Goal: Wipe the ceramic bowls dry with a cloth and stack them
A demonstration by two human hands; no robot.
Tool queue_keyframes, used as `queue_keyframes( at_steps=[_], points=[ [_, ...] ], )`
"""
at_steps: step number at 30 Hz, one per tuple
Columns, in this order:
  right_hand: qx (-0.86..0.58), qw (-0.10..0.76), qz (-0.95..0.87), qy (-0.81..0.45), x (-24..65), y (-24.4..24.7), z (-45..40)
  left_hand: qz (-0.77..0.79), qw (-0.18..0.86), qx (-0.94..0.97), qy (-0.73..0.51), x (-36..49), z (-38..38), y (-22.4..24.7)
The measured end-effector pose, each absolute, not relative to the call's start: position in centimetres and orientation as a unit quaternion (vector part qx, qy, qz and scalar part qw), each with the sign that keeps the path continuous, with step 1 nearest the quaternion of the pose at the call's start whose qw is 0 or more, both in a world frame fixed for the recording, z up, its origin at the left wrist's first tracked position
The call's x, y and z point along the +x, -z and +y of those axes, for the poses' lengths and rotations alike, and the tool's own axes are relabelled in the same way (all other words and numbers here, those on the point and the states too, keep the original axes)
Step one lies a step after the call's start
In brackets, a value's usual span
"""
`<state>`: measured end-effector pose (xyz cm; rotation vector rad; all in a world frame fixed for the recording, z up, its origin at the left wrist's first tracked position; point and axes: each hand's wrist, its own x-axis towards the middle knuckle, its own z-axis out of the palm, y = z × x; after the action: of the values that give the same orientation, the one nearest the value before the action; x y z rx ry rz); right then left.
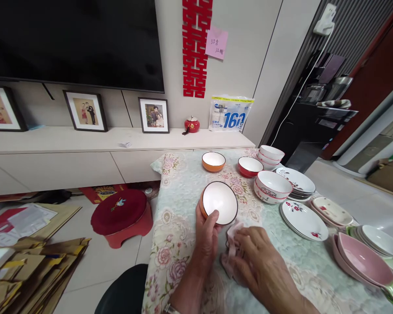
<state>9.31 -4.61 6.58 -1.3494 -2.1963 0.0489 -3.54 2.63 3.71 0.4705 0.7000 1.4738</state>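
My left hand (207, 231) grips an orange bowl (220, 201) with a white inside and a dark rim, thumb over the near edge and fingers around its side. The bowl is tilted so its inside faces me. Just right of it, my right hand (258, 257) is closed on a pale pink cloth (231, 253), bunched under the fingers close to the tabletop. A second orange bowl (213, 162) stands upright farther back on the table. Beside that one is a red bowl (250, 166) with a white inside.
A floral tablecloth (170, 218) covers the table. Along the right stand a large patterned bowl (272, 186), stacked bowls (271, 156), flowered plates (304, 219) and pink leaf-shaped dishes (363, 261). Left of the table are a red stool (121, 213) and a dark seat (124, 290).
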Motion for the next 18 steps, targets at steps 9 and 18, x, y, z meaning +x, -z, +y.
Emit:
queue_keyframes(
  at_steps=[9,18],
  points=[
    [-0.518,0.301,-0.781,-0.176,11.2,-9.7,-0.7,0.368,0.641,0.224,-0.636,-3.3,2.9,-3.6],
    [-0.428,0.387,-0.817,-0.017,9.3,-4.6,3.9,0.331,0.624,0.377,-0.598,-2.7,2.9,-2.4]
  ],
)
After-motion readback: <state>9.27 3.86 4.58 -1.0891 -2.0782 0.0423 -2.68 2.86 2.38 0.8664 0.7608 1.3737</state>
